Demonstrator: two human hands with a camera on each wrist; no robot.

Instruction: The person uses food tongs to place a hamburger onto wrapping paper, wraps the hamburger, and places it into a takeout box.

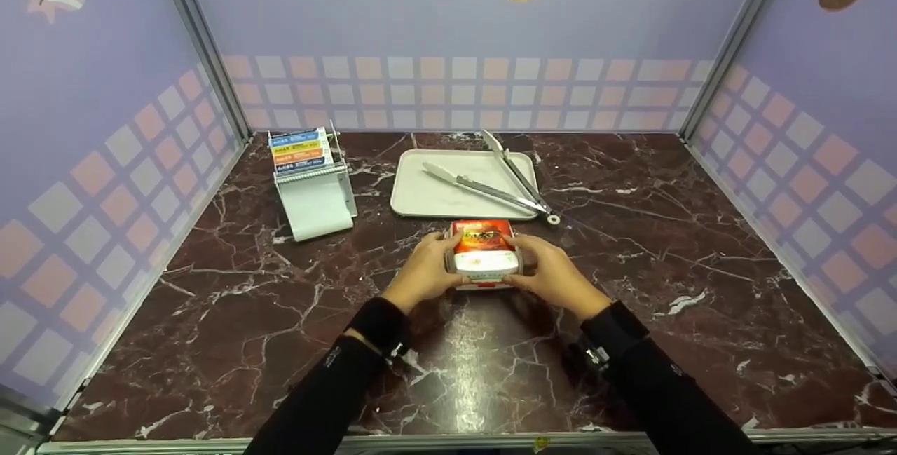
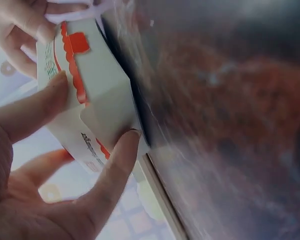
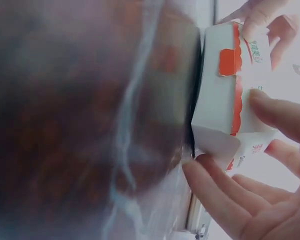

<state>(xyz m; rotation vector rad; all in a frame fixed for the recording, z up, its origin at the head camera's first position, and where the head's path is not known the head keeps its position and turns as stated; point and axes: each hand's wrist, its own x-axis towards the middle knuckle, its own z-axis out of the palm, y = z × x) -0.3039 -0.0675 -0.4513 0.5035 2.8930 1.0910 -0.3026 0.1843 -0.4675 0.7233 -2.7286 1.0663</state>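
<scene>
A small paper burger box (image 1: 482,241), red and orange on top with white sides, sits closed on the dark marbled table in the head view. My left hand (image 1: 425,267) holds its left side, thumb at the front edge and fingers along the side. On the opposite side my right hand (image 1: 553,274) grips it the same way. In the left wrist view the white box wall (image 2: 102,75) shows a scalloped red trim and a red tab, with fingertips pressed at its corner. The right wrist view shows fingers round the box's other corner (image 3: 217,95).
Behind the box lies a cream tray (image 1: 410,192) with open metal tongs (image 1: 490,191) across it, their hinge end past its front right edge. To the left stands a dispenser (image 1: 315,209) with colourful labelled strips. Patterned panels (image 1: 448,90) enclose the table's back and sides.
</scene>
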